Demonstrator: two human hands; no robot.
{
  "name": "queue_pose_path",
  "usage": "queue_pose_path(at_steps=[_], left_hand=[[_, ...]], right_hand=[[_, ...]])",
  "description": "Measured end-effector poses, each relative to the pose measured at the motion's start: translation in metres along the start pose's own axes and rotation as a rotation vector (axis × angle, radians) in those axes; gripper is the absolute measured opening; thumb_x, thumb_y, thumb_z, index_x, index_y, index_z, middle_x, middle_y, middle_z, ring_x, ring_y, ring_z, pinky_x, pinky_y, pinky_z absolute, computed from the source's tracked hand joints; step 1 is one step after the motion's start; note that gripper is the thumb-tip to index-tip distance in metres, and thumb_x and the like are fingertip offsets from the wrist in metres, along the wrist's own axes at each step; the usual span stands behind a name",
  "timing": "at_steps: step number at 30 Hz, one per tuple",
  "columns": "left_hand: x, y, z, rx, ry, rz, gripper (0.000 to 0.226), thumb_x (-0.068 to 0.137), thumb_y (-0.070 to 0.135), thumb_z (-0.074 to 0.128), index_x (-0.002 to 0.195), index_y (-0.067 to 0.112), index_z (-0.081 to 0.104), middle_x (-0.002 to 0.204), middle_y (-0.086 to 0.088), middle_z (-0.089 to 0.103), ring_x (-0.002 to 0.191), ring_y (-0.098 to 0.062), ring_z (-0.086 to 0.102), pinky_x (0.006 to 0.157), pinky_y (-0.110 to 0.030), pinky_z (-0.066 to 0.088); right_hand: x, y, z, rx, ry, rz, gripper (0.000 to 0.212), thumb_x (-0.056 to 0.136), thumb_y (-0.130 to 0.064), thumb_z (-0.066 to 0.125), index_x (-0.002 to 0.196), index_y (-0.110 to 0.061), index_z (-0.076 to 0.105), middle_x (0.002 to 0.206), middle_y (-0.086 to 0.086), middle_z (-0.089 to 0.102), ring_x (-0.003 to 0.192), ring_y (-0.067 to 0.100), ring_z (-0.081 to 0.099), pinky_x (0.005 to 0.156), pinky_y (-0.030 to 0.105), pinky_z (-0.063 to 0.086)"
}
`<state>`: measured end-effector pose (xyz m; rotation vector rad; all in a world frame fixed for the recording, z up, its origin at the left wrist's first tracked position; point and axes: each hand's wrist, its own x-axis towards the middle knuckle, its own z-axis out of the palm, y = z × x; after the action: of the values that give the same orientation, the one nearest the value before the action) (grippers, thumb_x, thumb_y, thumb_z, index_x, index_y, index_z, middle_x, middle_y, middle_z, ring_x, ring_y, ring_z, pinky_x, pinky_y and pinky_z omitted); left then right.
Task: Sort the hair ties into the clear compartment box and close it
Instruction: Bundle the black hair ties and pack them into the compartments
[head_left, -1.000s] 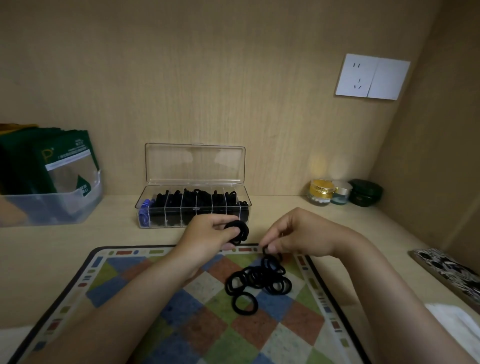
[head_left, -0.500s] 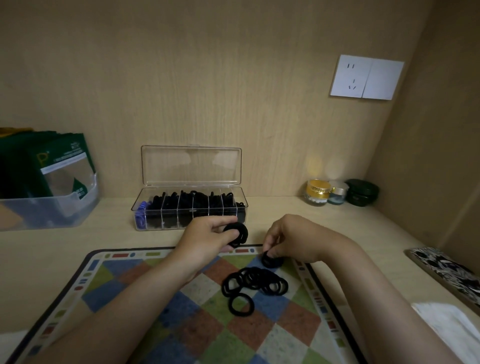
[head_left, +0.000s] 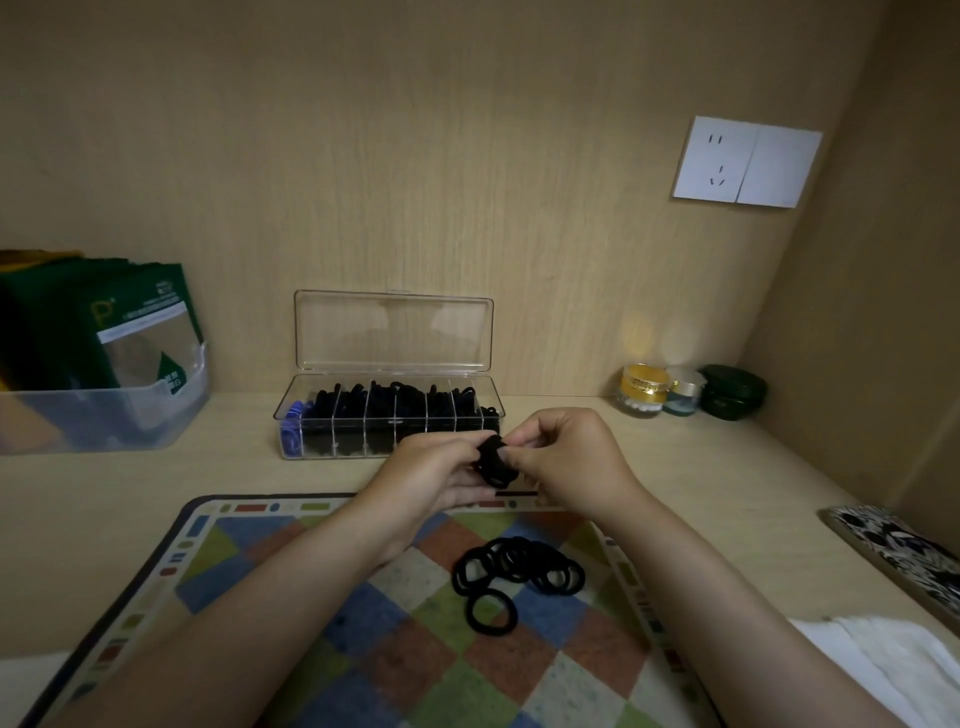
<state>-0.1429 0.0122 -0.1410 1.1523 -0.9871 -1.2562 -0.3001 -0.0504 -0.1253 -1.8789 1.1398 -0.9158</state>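
Both hands meet just above the far edge of the mat (head_left: 311, 597), in front of the box (head_left: 389, 421). The left hand (head_left: 431, 470) has its grip curled round a small bunch of black hair ties (head_left: 493, 460), and the right hand (head_left: 566, 457) has a narrow grip, pinching the same bunch from the other side with its fingertips (head_left: 511, 457).

The loose hair ties (head_left: 519, 569) lie on the chequered mat, nearer the person than the hands, overlapping in a heap. A single tie (head_left: 491, 613) lies flat at the heap's near edge.

The box stands on the surface (head_left: 104, 493) beyond the mat, its lid (head_left: 393, 332) raised upright against the wooden back wall. Most of its compartments hold black ties, and the leftmost one holds blue ties (head_left: 291, 426).

Far left stands a clear bin (head_left: 104, 415) with green packets (head_left: 130, 322) upright in it. Far right, against the wall, are a gold jar (head_left: 641, 389), a smaller pale jar (head_left: 685, 389) and a dark green jar (head_left: 732, 389) side by side. A white socket plate (head_left: 745, 162) sits on the wall above them. A black-and-white patterned object (head_left: 904, 551) and a white cloth (head_left: 893, 660) lie at the right edge.
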Motion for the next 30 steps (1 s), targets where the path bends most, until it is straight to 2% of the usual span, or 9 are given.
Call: queue_pose_path(at_steps=[3,4,8,11,14,20,24,26,30], left_hand=[[-0.002,-0.001,0.000,0.094,-0.002,0.065,0.034,0.088,0.005,0.071,0.118,0.018,0.068,0.095,0.007,0.076,0.092,-0.006,0.074,0.078,-0.022,0.059],[-0.002,-0.002,-0.001,0.116,0.006,0.074,0.036,0.086,0.004,0.073,0.118,0.018,0.068,0.095,0.008,0.075,0.091,-0.005,0.073,0.077,-0.020,0.059],[-0.002,-0.001,-0.003,0.115,0.011,0.079,0.036,0.089,0.000,0.067,0.123,0.013,0.066,0.108,-0.006,0.075,0.096,-0.014,0.074,0.079,-0.023,0.059],[-0.003,0.005,-0.007,0.119,-0.031,0.095,0.035,0.092,0.002,0.065,0.124,0.016,0.063,0.110,-0.006,0.074,0.098,-0.017,0.074,0.082,-0.026,0.060],[-0.003,0.009,-0.010,0.122,-0.047,0.091,0.032,0.092,0.003,0.065,0.123,0.010,0.064,0.110,-0.009,0.075,0.099,-0.020,0.074,0.082,-0.027,0.060],[0.005,0.023,-0.009,0.240,-0.025,0.142,0.030,0.087,0.003,0.072,0.115,0.013,0.073,0.106,-0.006,0.076,0.097,-0.016,0.074,0.079,-0.027,0.061],[0.019,0.036,-0.007,0.344,0.001,0.167,0.027,0.085,0.006,0.075,0.110,0.017,0.074,0.100,-0.005,0.076,0.089,-0.013,0.074,0.077,-0.028,0.062],[0.029,0.046,-0.010,0.455,-0.028,0.212,0.026,0.086,0.012,0.075,0.106,0.028,0.074,0.101,-0.001,0.075,0.089,-0.011,0.072,0.078,-0.027,0.059],[0.048,0.062,-0.023,0.690,-0.088,0.238,0.034,0.090,0.026,0.070,0.123,0.032,0.067,0.108,0.016,0.071,0.099,0.001,0.065,0.091,-0.020,0.049]], right_hand=[[0.001,0.001,0.002,-0.031,0.062,-0.014,0.013,0.080,-0.016,0.081,0.073,-0.023,0.072,0.068,-0.002,0.067,0.049,0.004,0.057,0.045,0.025,0.050],[0.001,0.001,0.003,-0.033,0.059,-0.023,0.013,0.079,-0.017,0.082,0.074,-0.023,0.072,0.070,-0.001,0.068,0.050,0.001,0.056,0.046,0.024,0.050],[0.000,0.001,-0.001,-0.096,0.051,-0.026,0.026,0.077,-0.032,0.082,0.099,-0.026,0.068,0.090,-0.006,0.067,0.063,0.001,0.058,0.057,0.021,0.045],[-0.003,-0.002,-0.007,0.023,-0.145,0.051,0.031,0.087,-0.032,0.074,0.117,-0.025,0.067,0.100,0.002,0.070,0.074,0.013,0.069,0.050,0.027,0.051],[-0.006,-0.007,-0.009,0.238,-0.292,0.124,0.020,0.092,-0.021,0.069,0.111,-0.014,0.074,0.095,0.011,0.075,0.073,0.014,0.068,0.050,0.028,0.055],[-0.001,-0.018,-0.023,0.399,-0.329,0.219,0.021,0.086,-0.015,0.073,0.102,-0.003,0.075,0.092,0.013,0.075,0.077,0.015,0.068,0.059,0.025,0.058],[0.013,-0.023,-0.024,0.438,-0.279,0.272,0.023,0.086,-0.018,0.073,0.101,-0.001,0.074,0.089,0.018,0.073,0.071,0.017,0.068,0.059,0.026,0.060],[0.024,-0.027,-0.023,0.444,-0.243,0.288,0.025,0.087,-0.017,0.072,0.104,0.001,0.072,0.087,0.017,0.073,0.068,0.017,0.068,0.060,0.028,0.060],[0.049,-0.034,-0.017,0.319,-0.149,0.279,0.021,0.089,-0.017,0.072,0.102,-0.001,0.071,0.083,0.014,0.073,0.065,0.019,0.067,0.053,0.027,0.056]])
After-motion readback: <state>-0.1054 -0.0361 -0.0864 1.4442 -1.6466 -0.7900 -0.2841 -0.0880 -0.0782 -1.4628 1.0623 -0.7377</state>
